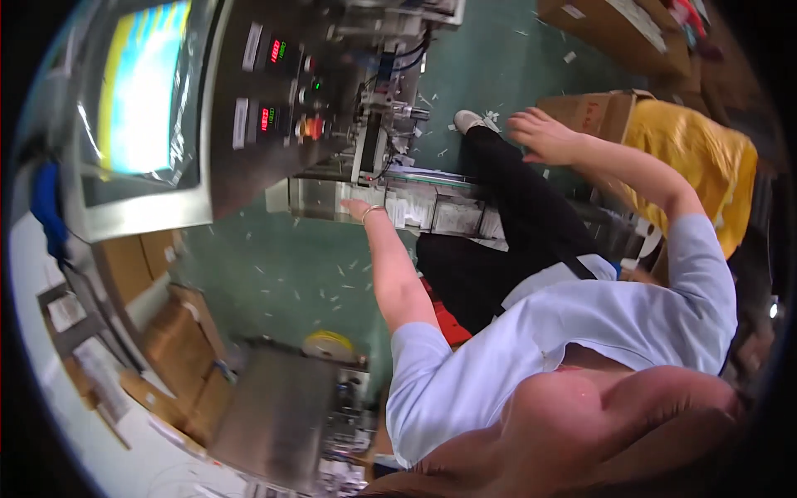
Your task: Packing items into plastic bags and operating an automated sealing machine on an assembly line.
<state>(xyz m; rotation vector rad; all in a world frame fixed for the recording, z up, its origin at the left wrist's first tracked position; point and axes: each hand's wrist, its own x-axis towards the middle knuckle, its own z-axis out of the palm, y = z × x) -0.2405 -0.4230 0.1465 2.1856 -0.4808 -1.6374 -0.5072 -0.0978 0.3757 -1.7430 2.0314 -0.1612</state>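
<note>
My left hand (357, 208) reaches over a narrow metal track (320, 197), its fingers stretched out flat at the track's end; the small hand is somewhat blurred. A bracelet (373, 210) circles that wrist. Beside the hand, flat white packets (457, 217) lie in a row of compartments along the track. My right hand (544, 138) hangs in the air with its fingers apart and nothing visible in them. It is nearest to an open cardboard box (589, 114), above my outstretched leg.
A machine cabinet with a lit screen (145, 87) and a red knob (313, 127) stands at the left. Yellow plastic sheeting (697, 158) covers something at right. Paper scraps litter the green floor (282, 257). A metal-topped table (274, 407) and cardboard boxes (178, 353) occupy the lower left.
</note>
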